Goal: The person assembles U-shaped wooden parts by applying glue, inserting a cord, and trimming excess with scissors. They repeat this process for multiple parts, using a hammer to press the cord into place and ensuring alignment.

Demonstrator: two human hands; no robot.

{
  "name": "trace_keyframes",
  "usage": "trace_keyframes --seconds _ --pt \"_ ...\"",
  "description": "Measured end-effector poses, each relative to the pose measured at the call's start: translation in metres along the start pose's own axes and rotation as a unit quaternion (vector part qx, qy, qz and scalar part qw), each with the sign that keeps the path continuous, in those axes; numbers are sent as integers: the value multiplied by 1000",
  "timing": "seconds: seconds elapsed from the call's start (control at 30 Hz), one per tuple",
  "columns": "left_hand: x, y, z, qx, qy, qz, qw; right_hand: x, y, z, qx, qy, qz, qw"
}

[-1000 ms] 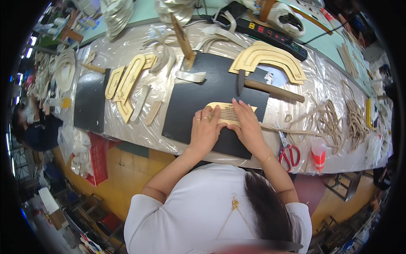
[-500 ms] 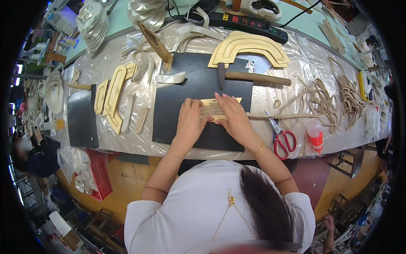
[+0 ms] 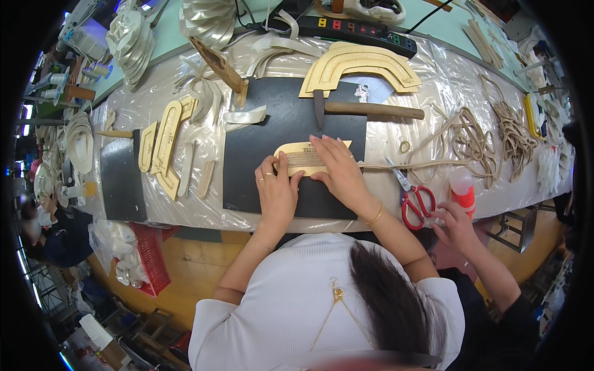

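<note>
A pale yellow wooden template [image 3: 286, 148] with one rounded end lies on a black mat [image 3: 247, 185]. Tan cord [image 3: 303, 160] is laid in close rows in its recess. My left hand [image 3: 277, 193] grips the rounded left end, index finger on top and thumb at the near edge. Across the right part, my right hand [image 3: 339, 170] holds the board down, fingertips toward the far edge and thumb at the near one. From beneath that hand the cord leads right to a loose tangle [image 3: 473, 148]. The cord's right end on the board is hidden.
A hammer [image 3: 371, 110] lies beyond my hands, beside an arched template [image 3: 362, 65]. Another person's hand [image 3: 458, 226] is next to red-handled scissors [image 3: 416, 204] and a red-and-clear bottle [image 3: 461, 185]. More templates [image 3: 164, 136] and a wooden post [image 3: 216, 65] stand left.
My left hand has slid a little left and toward me, baring the template's rounded end. Another person's hand has come in at the right, beside the scissors. My right hand stays on the board.
</note>
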State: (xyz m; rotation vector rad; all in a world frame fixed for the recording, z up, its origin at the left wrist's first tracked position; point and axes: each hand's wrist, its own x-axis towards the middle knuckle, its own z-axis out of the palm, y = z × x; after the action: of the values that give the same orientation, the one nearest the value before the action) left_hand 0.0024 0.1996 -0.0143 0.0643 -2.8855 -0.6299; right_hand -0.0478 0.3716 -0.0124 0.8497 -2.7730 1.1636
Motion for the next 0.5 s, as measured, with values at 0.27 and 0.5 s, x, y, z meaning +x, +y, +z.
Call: trace_keyframes --seconds 0.27,0.5 --pt "15 -9 -6 -136 -22 -76 988 0 2 1 5 3 -9 1000" --pt "30 -3 -13 -116 -64 -119 984 -2 6 7 7 44 -13 999"
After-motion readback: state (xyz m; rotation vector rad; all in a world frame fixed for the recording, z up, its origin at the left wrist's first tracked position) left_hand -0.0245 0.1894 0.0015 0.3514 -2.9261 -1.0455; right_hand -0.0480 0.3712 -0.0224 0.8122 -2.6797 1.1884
